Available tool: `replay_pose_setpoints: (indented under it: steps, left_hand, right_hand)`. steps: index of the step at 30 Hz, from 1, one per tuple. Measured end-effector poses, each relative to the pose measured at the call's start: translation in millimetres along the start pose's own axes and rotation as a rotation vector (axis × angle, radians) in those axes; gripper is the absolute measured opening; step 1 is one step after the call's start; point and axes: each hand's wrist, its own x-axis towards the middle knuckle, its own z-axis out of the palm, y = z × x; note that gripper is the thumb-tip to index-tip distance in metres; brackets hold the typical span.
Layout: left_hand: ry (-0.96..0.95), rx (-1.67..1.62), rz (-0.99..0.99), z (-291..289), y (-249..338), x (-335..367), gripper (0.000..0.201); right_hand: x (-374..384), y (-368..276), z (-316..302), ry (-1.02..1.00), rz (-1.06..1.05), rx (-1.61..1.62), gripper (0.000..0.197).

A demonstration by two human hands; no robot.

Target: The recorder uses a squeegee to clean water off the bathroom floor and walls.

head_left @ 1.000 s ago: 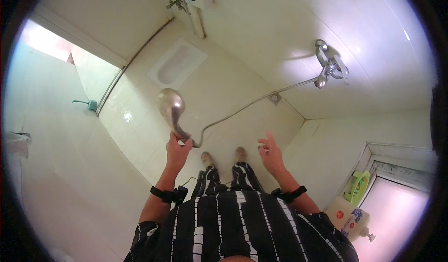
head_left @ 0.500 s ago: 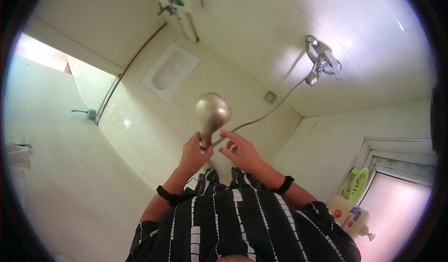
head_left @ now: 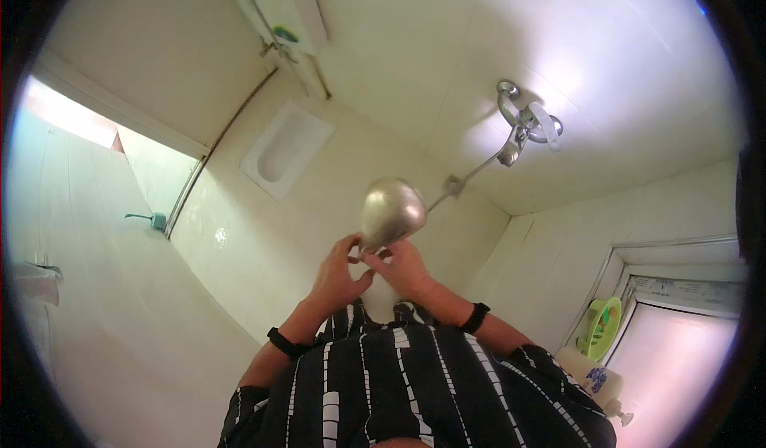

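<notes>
"Where's the shower head?"

"At twelve o'clock, just beyond my hands."

"And your fingers?"

"My right hand has its fingers gripping the base; my left hand is loosely curled, thumb apart. I cannot tell whether it touches. The hose runs toward two o'clock, to the tap."
</notes>
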Motion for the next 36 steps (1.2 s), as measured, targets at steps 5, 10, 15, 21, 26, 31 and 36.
replay_pose_setpoints:
  steps: [5,10,15,21,26,31,36]
  left_hand:
    - [0.028,0.004,0.06,-37,-23,15,0.039]
    - [-0.019,0.069,0.119,-78,-82,11,0.023]
    - [-0.082,0.019,0.068,-114,-115,15,0.019]
    - [-0.157,-0.048,0.159,-152,-103,80,0.022]
    - [-0.19,-0.016,0.356,-142,-37,150,0.038]
    - [-0.114,-0.035,0.366,-116,22,179,0.045]
    - [-0.076,0.04,0.289,-88,24,192,0.037]
  right_hand:
    - [29,-47,-40,-0.01,-0.028,0.066,0.031]
    - [74,-116,-83,0.071,-0.044,-0.162,0.03]
    - [115,-134,-115,0.167,0.003,-0.393,0.032]
    - [127,-163,-101,0.201,0.081,-0.295,0.038]
    - [134,-169,-68,0.35,0.034,-0.334,0.029]
    - [140,-170,-42,0.367,-0.026,-0.406,0.029]
    - [142,-156,-29,0.442,-0.012,-0.497,0.032]
